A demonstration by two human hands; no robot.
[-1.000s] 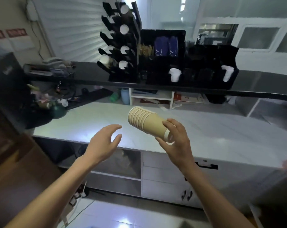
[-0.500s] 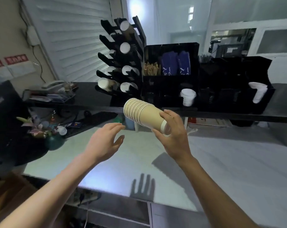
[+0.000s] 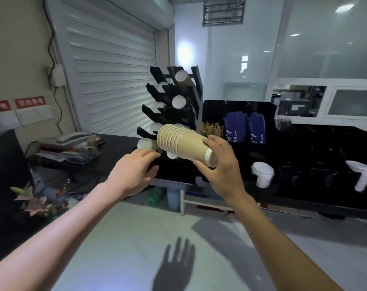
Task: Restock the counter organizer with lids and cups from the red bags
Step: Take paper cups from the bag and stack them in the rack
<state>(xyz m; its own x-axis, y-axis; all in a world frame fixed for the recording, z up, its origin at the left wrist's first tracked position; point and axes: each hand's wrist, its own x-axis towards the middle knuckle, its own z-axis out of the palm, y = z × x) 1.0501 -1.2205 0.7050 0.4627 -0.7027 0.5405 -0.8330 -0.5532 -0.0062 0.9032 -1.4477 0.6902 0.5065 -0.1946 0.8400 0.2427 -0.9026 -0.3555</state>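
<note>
Two bare hands reach toward a black cup rack: the right hand grips a tilted stack of tan paper cups, the left hand spread loosely just beneath, holding nothing.

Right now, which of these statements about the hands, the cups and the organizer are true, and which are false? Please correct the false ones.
1. The right hand holds a stack of cups. True.
2. The stack stands upright on the counter. False: it is in the air, tilted, with its rims up and to the left.
3. The left hand holds a lid. False: it holds nothing, fingers relaxed, reaching toward the cup rack.
4. The rack already has cups in several slots. True.
5. White lids sit in the organizer right of the hands. True.
</note>
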